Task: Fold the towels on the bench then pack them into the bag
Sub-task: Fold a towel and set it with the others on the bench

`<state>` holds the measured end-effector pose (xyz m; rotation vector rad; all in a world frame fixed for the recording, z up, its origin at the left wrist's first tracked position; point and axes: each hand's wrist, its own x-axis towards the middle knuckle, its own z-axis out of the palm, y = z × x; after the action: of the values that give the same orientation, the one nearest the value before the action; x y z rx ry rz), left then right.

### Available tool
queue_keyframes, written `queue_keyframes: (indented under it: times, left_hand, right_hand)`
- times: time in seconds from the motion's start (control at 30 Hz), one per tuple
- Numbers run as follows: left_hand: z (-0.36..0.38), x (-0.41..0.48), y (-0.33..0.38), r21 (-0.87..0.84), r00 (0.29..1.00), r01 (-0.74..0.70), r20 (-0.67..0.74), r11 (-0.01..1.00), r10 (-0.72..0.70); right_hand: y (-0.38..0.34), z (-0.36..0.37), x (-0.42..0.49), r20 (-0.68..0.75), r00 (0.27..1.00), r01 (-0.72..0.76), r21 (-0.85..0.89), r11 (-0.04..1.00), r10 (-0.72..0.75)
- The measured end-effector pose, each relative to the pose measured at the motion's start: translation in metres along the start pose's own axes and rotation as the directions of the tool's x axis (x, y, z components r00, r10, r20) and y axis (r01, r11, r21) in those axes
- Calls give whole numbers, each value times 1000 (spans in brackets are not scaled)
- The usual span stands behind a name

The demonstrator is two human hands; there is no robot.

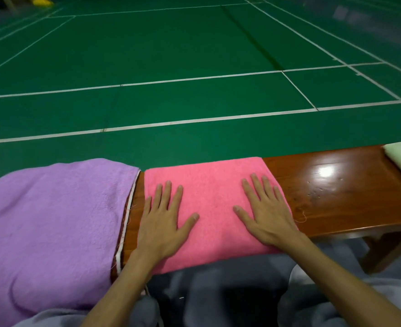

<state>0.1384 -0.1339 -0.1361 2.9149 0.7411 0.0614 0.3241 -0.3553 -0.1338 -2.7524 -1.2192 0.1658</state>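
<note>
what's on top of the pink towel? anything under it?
Both hands lie flat on the pink towel: left hand, right hand. Under it, the wooden bench; anything between towel and bench is covered.

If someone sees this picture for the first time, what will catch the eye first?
The bright pink towel on the wooden bench, in the centre of the view, with the left hand and right hand lying flat on it. Next, the large purple towel at the left.
</note>
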Motion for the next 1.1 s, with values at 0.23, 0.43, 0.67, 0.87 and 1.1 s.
queue_keyframes:
  times: [0.23,0.43,0.67,0.87,1.1]
  left_hand:
    - [-6,-18,-1,-46,1000,-16,-3,999,16]
    - [-23,-7,5,-312,952,109,-239,944,-189]
    - [-27,20,-12,-398,872,369,-165,840,-461]
    - [-30,36,-26,-540,916,283,-92,793,-390]
    - [-67,31,-35,-938,879,288,178,195,-442]
  right_hand:
    - [4,-6,-15,2,997,-74,24,997,74]
    - [16,-29,9,-353,868,-221,355,909,349]
    - [36,-45,34,3,817,-536,376,756,577]
    - [43,-48,32,-45,875,-406,476,780,482]
    - [55,-74,26,172,948,-205,974,101,267]
